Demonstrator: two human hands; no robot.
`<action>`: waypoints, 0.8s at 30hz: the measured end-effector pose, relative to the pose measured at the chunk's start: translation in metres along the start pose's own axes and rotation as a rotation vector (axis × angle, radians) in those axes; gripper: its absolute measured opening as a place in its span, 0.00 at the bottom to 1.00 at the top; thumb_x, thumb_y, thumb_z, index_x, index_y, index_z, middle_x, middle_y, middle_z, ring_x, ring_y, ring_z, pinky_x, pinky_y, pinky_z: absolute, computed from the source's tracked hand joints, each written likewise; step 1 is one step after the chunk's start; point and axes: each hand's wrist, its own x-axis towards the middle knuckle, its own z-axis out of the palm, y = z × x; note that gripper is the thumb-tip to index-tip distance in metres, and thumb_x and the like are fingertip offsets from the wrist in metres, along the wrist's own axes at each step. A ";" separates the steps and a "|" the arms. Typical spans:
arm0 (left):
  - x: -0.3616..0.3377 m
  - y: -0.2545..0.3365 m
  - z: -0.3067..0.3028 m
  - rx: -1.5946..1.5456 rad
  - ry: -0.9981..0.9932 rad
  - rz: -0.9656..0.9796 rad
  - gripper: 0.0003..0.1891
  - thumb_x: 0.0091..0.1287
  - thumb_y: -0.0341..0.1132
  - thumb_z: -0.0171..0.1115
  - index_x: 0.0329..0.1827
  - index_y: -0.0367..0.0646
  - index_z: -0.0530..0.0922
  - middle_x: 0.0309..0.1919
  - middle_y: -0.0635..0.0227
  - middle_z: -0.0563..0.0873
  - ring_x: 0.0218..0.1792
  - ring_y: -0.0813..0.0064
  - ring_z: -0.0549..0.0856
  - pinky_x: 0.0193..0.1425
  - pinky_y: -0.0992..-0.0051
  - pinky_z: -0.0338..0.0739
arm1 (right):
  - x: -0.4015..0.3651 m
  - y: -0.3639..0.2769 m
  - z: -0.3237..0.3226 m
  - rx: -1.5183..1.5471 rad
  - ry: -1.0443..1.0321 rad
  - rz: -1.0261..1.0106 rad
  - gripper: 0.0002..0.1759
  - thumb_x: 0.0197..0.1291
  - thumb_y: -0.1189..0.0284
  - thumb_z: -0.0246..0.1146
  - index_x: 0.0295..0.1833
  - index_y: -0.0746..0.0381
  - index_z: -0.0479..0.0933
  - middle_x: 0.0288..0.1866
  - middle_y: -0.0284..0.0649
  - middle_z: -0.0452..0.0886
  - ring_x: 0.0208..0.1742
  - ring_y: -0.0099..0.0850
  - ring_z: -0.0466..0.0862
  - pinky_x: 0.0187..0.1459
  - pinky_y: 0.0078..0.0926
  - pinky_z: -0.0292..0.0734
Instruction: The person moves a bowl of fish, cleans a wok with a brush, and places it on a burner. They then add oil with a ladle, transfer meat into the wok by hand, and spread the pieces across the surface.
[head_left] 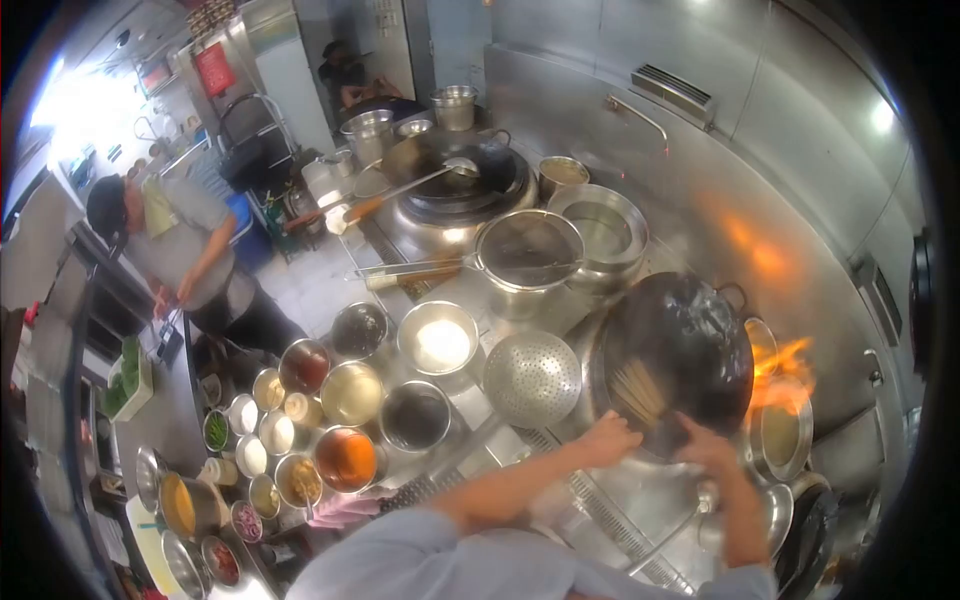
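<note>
A large dark wok is tilted over the burner, and its inside looks wet and shiny. My left hand is closed at the wok's near left rim, where an ear handle would be; the hand covers that spot. My right hand is closed at the near edge of the wok. From it a bamboo wok brush reaches up and left, bristles against the metal, slightly blurred. Orange flames rise just right of the wok. Left of it rests a perforated strainer.
A second wok with a ladle stands at the back. Pots, including a dark-filled one, sit between the stoves. Several seasoning containers fill the left side. A co-worker stands at the far left counter. A water spout juts from the wall.
</note>
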 end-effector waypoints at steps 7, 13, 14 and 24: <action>-0.001 0.007 -0.004 -0.025 0.024 -0.011 0.05 0.61 0.39 0.62 0.33 0.50 0.79 0.27 0.68 0.84 0.38 0.63 0.82 0.50 0.62 0.67 | 0.056 0.059 -0.090 0.139 0.898 0.450 0.42 0.51 0.69 0.60 0.76 0.58 0.64 0.32 0.52 0.87 0.33 0.44 0.89 0.36 0.43 0.85; 0.005 0.009 -0.007 -0.013 -0.006 -0.035 0.05 0.63 0.38 0.62 0.35 0.49 0.79 0.26 0.66 0.84 0.37 0.62 0.82 0.49 0.60 0.68 | 0.053 -0.032 0.026 0.062 0.137 0.002 0.58 0.37 0.62 0.71 0.80 0.52 0.57 0.69 0.59 0.73 0.67 0.49 0.78 0.66 0.37 0.73; 0.007 0.010 -0.007 0.029 -0.045 -0.062 0.05 0.63 0.39 0.62 0.36 0.49 0.79 0.25 0.65 0.84 0.37 0.61 0.83 0.48 0.59 0.68 | 0.039 0.000 0.009 0.041 0.072 -0.020 0.57 0.37 0.62 0.72 0.80 0.52 0.58 0.71 0.58 0.71 0.68 0.49 0.77 0.67 0.37 0.72; 0.011 0.017 -0.012 0.030 -0.099 -0.087 0.06 0.62 0.38 0.66 0.32 0.49 0.78 0.24 0.64 0.84 0.34 0.57 0.83 0.44 0.56 0.70 | 0.090 0.044 -0.038 -0.107 0.607 0.366 0.20 0.44 0.63 0.66 0.44 0.61 0.83 0.33 0.51 0.87 0.33 0.46 0.88 0.37 0.44 0.82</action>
